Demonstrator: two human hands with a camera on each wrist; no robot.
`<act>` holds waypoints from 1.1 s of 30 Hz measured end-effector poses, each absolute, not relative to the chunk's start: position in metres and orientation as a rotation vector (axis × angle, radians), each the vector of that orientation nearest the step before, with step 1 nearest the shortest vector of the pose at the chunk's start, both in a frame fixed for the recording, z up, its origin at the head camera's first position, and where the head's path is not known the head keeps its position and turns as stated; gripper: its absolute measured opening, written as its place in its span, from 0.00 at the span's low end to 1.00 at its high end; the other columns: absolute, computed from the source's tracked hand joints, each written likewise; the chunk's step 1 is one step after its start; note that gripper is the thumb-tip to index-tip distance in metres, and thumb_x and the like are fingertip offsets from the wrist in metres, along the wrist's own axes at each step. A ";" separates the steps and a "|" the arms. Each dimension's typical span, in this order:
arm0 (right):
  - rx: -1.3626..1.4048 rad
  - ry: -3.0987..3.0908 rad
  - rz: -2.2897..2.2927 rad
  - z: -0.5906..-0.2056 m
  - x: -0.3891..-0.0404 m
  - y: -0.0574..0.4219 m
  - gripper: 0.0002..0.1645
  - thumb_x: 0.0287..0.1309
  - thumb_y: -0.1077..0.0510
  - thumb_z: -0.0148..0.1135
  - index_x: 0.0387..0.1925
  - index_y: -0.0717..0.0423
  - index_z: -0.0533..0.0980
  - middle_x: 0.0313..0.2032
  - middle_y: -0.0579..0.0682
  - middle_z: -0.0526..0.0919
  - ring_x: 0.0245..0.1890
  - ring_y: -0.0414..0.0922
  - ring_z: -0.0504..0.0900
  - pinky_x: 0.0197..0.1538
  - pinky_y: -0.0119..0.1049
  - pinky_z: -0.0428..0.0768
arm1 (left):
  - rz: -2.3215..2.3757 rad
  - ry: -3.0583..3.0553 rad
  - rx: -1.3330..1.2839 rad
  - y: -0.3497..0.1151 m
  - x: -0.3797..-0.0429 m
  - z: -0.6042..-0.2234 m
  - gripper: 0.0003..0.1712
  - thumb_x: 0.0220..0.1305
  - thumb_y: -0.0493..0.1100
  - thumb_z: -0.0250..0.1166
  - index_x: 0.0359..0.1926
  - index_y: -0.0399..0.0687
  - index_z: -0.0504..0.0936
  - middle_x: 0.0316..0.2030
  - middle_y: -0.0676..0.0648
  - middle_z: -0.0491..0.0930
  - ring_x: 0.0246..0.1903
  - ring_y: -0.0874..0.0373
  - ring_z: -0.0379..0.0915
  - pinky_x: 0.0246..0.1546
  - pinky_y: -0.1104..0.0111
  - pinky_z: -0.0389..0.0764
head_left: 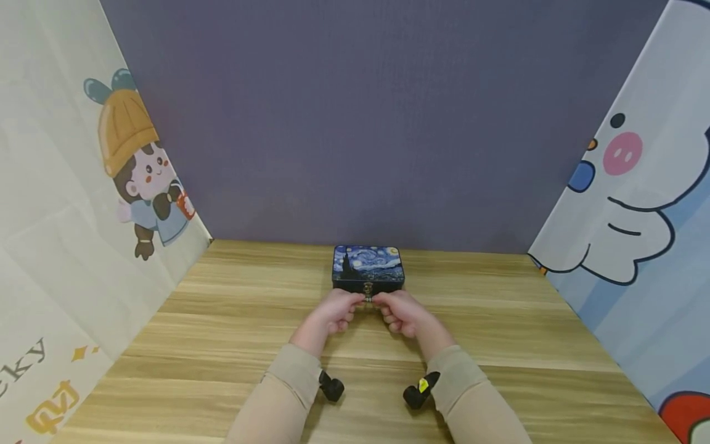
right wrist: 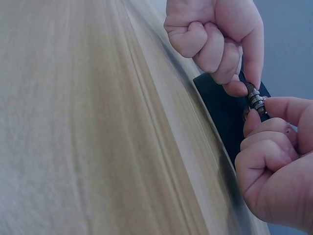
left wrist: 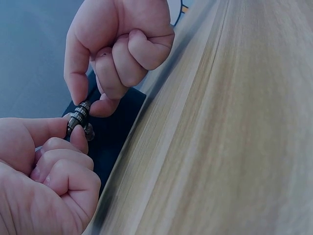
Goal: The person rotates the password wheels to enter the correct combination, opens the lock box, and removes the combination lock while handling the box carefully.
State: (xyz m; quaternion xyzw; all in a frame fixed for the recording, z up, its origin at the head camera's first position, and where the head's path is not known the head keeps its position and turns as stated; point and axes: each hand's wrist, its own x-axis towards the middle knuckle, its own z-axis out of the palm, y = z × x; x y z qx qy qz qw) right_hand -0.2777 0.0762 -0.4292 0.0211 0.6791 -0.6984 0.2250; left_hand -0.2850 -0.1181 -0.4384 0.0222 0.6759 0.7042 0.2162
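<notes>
A small dark box (head_left: 367, 264) with a swirling blue night-sky painting on its lid stands closed near the back of the table. From the brass clasp (head_left: 368, 288) on its front hangs a small combination padlock (left wrist: 78, 115) with numbered dials. My left hand (head_left: 337, 308) pinches one end of this padlock between thumb and forefinger, other fingers curled in. At the opposite end, my right hand (head_left: 405, 313) pinches the padlock (right wrist: 256, 99) in the same way. The fingertips hide parts of the lock, and its digits are too small to read.
The wood-grain table (head_left: 222, 320) ends at a plain grey-purple wall (head_left: 355, 123) just behind the box. Cartoon-printed sheets hang along the left (head_left: 55, 185) and right (head_left: 654, 234) sides. A black wrist camera (head_left: 331, 387) sits on the left sleeve, another (head_left: 417, 394) on the right.
</notes>
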 end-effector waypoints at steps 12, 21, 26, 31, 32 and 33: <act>0.046 1.895 -1.914 -0.432 -0.281 0.077 0.17 0.63 0.54 0.61 0.22 0.54 0.68 0.15 0.41 0.58 0.12 0.36 0.52 0.15 0.29 0.53 | 1.945 1.878 0.059 -0.119 -0.285 -0.436 0.17 0.73 0.45 0.59 0.42 0.30 0.77 0.15 0.56 0.58 0.12 0.66 0.48 0.11 0.74 0.53; 0.063 1.879 -1.918 -0.432 -0.281 0.077 0.13 0.64 0.54 0.59 0.29 0.58 0.71 0.15 0.41 0.58 0.12 0.35 0.52 0.14 0.28 0.53 | 1.937 1.886 0.065 -0.118 -0.285 -0.436 0.17 0.73 0.46 0.59 0.41 0.31 0.76 0.14 0.57 0.57 0.12 0.65 0.47 0.11 0.74 0.53; 0.063 1.865 -1.921 -0.433 -0.281 0.077 0.13 0.65 0.54 0.58 0.30 0.59 0.71 0.15 0.41 0.58 0.11 0.35 0.52 0.14 0.27 0.52 | 1.939 1.889 0.063 -0.117 -0.285 -0.437 0.17 0.72 0.45 0.59 0.40 0.32 0.76 0.14 0.57 0.57 0.12 0.66 0.47 0.11 0.74 0.53; 0.066 1.866 -1.916 -0.433 -0.281 0.077 0.13 0.65 0.53 0.58 0.30 0.59 0.71 0.15 0.40 0.58 0.11 0.34 0.53 0.14 0.27 0.52 | 1.945 1.884 0.058 -0.117 -0.286 -0.437 0.16 0.72 0.45 0.59 0.40 0.32 0.76 0.14 0.57 0.57 0.11 0.66 0.47 0.11 0.74 0.52; 0.069 1.866 -1.916 -0.433 -0.281 0.077 0.13 0.65 0.53 0.58 0.30 0.59 0.71 0.15 0.40 0.58 0.11 0.34 0.53 0.14 0.27 0.52 | 1.944 1.887 0.061 -0.116 -0.286 -0.438 0.16 0.72 0.45 0.59 0.40 0.32 0.76 0.14 0.57 0.57 0.11 0.66 0.47 0.11 0.74 0.52; 0.070 1.865 -1.917 -0.433 -0.281 0.077 0.13 0.65 0.53 0.58 0.29 0.59 0.71 0.15 0.40 0.58 0.11 0.34 0.53 0.14 0.27 0.52 | 1.944 1.887 0.061 -0.116 -0.286 -0.438 0.16 0.72 0.45 0.59 0.40 0.33 0.76 0.14 0.57 0.57 0.12 0.66 0.47 0.11 0.74 0.52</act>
